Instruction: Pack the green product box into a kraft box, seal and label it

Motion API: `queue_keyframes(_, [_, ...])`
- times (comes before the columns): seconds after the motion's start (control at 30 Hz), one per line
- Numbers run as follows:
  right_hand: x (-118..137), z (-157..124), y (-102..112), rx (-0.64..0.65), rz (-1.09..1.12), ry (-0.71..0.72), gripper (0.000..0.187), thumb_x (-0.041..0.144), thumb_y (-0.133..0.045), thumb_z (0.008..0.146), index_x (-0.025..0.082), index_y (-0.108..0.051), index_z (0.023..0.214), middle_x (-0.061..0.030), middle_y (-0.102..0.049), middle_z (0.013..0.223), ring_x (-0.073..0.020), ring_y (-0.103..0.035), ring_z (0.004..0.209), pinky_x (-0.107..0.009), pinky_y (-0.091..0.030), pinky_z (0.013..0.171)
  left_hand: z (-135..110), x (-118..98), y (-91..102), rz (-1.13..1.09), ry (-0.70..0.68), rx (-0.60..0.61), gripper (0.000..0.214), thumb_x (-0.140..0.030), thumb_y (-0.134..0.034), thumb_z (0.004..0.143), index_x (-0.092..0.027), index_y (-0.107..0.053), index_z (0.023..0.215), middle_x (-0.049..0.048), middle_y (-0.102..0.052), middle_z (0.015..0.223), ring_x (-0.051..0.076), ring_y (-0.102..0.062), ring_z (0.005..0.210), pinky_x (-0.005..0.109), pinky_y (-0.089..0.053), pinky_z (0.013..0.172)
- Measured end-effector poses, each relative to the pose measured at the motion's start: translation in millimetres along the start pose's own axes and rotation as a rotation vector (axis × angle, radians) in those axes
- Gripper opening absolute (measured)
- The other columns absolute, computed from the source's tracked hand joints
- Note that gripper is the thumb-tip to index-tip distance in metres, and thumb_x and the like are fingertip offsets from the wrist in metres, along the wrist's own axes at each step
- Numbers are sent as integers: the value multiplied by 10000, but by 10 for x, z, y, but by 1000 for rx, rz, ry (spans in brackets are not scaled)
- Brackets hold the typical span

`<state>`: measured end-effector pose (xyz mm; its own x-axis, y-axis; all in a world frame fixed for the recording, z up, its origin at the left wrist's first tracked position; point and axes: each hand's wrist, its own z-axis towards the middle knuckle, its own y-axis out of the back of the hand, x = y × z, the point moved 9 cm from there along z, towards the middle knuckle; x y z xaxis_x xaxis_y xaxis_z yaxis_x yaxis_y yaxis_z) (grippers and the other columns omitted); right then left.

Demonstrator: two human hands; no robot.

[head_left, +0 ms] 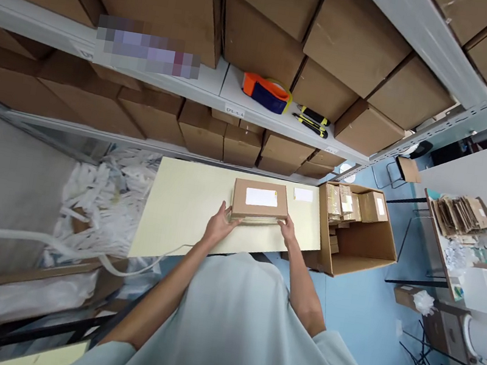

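Observation:
A small brown cardboard box [259, 211] with a blank-looking white label [262, 197] on top is over the pale yellow table [183, 210]. My left hand [219, 225] grips its near left corner, the thumb up along the side and the fingers at the lower edge. At the near right corner, my right hand [287, 230] holds the box in the same way. Its near edge looks slightly raised off the tabletop. To the right of the box lies a loose white label [303, 195], touched by neither hand.
A large open carton [361, 257] with several taped boxes stands against the table's right end. Shelves [212, 88] of cartons rise behind, holding utility knives [312, 119] and an orange-and-blue object [267, 92]. White paper scraps [106, 204] are heaped left. A white hose [118, 272] crosses nearby.

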<state>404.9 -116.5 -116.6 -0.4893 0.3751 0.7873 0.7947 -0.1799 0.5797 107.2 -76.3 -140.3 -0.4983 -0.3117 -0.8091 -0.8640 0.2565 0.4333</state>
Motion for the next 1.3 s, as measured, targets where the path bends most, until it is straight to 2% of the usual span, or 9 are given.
queue_keyframes(0.1, [79, -88, 185, -72, 35, 12, 575, 532, -590, 1021, 126, -766, 1388, -188, -865, 1283, -310, -791, 1203, -403, -656, 1034, -98, -139, 203, -46, -52, -93, 873, -475, -822, 977, -236, -505, 1755, 140, -717, 1638, 379, -663, 1572, 494, -543, 1323])
queue_keyframes(0.23, [64, -249, 394, -179, -19, -48, 654, 680, -524, 1062, 135, -772, 1324, -186, -863, 1161, -321, -776, 1091, -384, -621, 947, -180, -254, 302, -103, -85, -153, 593, -567, -706, 1045, -272, -735, 1558, 63, -836, 1460, 339, -788, 1393, 427, -603, 1227])
queue_keyframes(0.37, [8, -362, 308, -154, -115, -101, 627, 754, -471, 1056, 207, -774, 1010, -79, -818, 887, -258, -692, 865, -321, -549, 807, -171, -105, 211, -55, 22, -108, 479, -527, -722, 1013, -275, -820, 1407, 54, -884, 1323, 339, -824, 1291, 438, -620, 1166])
queue_keyframes(0.47, [-71, -381, 180, -85, -158, -140, 559, 724, -487, 1055, 240, -714, 892, -42, -771, 791, -234, -648, 779, -316, -532, 788, -179, 80, 157, -23, 85, -70, 421, -483, -728, 995, -255, -831, 1333, 78, -886, 1298, 347, -815, 1309, 446, -621, 1166])
queue_keyframes(0.53, [-129, -368, 130, -61, -170, -169, 518, 700, -510, 1055, 247, -699, 890, -54, -783, 829, -246, -679, 811, -330, -552, 832, -187, 156, 140, -20, 93, -55, 448, -482, -716, 1003, -245, -804, 1373, 91, -864, 1369, 340, -798, 1351, 439, -610, 1198])
queue_keyframes(0.7, [-201, -342, 95, -89, -143, -229, 437, 610, -582, 1040, 211, -732, 1139, -159, -833, 1179, -304, -768, 1097, -367, -585, 970, -173, 194, 159, 20, 143, -71, 725, -574, -695, 1017, -142, -640, 1597, 225, -722, 1600, 392, -783, 1361, 501, -604, 1230])
queue_keyframes(0.9, [-148, -526, 120, -32, -13, -162, 413, 616, -587, 1051, 234, -733, 994, -84, -839, 988, -286, -775, 959, -364, -614, 926, -230, -32, 158, 86, 132, -116, 528, -574, -692, 1011, -192, -754, 1371, 171, -817, 1413, 374, -790, 1311, 516, -600, 1224])
queue_keyframes(1.07, [-228, -815, 608, -67, 157, -102, 447, 588, -581, 1080, 249, -745, 1320, -86, -861, 1343, -284, -826, 1222, -375, -651, 1087, -389, -491, -49, 64, 33, -199, 605, -615, -750, 921, -199, -733, 1360, 156, -810, 1416, 338, -795, 1215, 514, -618, 1174])
queue_keyframes(1.3, [-802, -1149, 1783, -253, 262, -121, 485, 555, -678, 1069, 305, -763, 1477, -42, -860, 1401, -343, -826, 1296, -473, -658, 1171, -675, -1257, -1057, 61, -105, -129, 793, -748, -787, 781, -172, -745, 1324, 187, -818, 1360, 368, -804, 1167, 567, -653, 1131])
